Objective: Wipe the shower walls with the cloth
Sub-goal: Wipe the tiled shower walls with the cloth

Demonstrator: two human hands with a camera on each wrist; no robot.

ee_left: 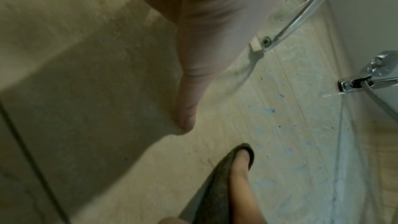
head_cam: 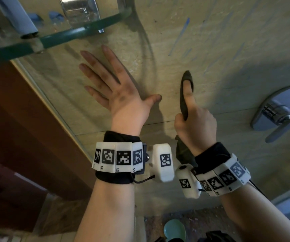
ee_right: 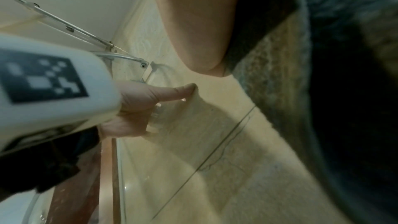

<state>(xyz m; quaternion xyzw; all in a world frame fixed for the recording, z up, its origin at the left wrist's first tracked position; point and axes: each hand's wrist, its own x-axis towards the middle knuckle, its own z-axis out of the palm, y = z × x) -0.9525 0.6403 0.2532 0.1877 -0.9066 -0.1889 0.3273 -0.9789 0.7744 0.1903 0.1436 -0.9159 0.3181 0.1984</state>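
Two hands at the beige shower wall point(head_cam: 219, 55): left hand point(head_cam: 121, 95) flat against the tile, fingers spread; right hand point(head_cam: 195, 121) grips the dark cloth point(head_cam: 184, 102), forefinger extended along it toward the wall. Blue streaks point(head_cam: 181, 35) above, chrome mixer handle point(head_cam: 277, 112) to the right

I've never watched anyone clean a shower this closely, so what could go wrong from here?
The right hand presses only a narrow fold of the cloth to the wall, so the blue streaks further up might smear or get missed. The left hand is flat just under the glass shelf, which it could bump if it slides up.
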